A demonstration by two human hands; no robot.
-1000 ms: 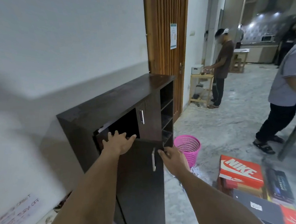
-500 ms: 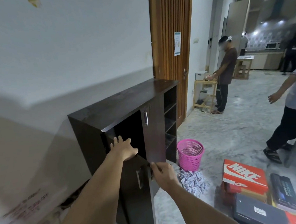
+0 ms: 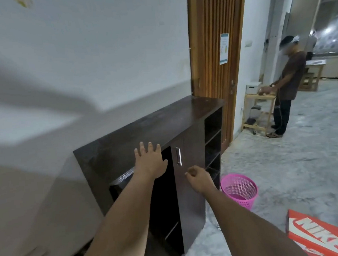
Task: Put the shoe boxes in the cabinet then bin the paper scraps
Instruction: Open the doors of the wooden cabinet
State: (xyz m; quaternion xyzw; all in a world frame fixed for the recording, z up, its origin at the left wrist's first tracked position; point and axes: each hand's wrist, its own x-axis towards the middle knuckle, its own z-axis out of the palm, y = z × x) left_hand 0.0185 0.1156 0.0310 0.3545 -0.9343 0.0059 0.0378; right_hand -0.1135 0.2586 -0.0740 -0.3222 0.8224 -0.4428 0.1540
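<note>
Now the spread, empty left hand [image 3: 150, 163] should push wide the dark wooden cabinet's left door [image 3: 119, 179] under it; the loosely curled, empty right hand [image 3: 197, 178] can seize the silver-handled door [image 3: 190, 186] ahead.

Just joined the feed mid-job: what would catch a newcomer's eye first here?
The dark cabinet against the white wall, its left compartment open, with the left hand spread at its top edge and the right hand loosely curled before the closed door. To its right on the floor stands a pink basket, and an orange shoe box lies bottom right.
</note>
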